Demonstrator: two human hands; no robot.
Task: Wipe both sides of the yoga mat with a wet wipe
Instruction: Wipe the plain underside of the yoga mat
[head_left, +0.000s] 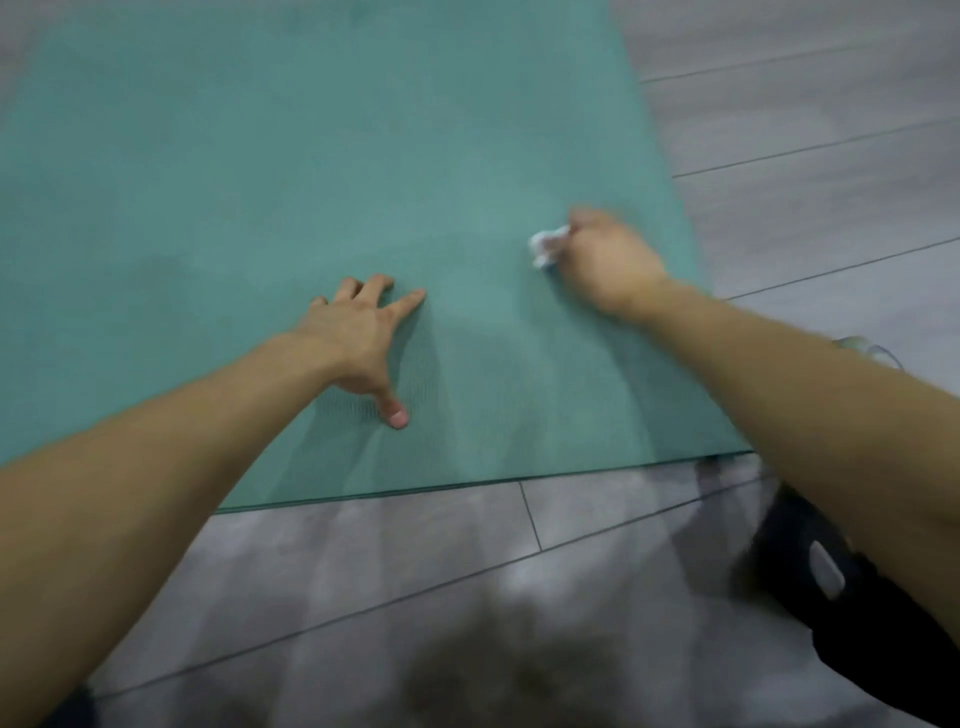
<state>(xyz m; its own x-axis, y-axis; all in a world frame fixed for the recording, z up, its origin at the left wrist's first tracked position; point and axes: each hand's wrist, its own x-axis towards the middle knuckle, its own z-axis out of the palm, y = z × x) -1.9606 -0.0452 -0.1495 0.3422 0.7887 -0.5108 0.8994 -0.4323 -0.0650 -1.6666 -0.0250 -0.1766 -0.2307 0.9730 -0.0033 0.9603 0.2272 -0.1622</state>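
A teal yoga mat lies flat on the grey floor and fills the upper left of the view. My left hand rests on it near the front edge, fingers spread and pressing down. My right hand is on the mat near its right edge, blurred, with its fingers curled round a crumpled white wet wipe that touches the mat's surface.
Grey plank floor surrounds the mat on the right and in front. A dark garment with a pale patch shows under my right forearm. A small clear object lies on the floor beside the mat's right edge.
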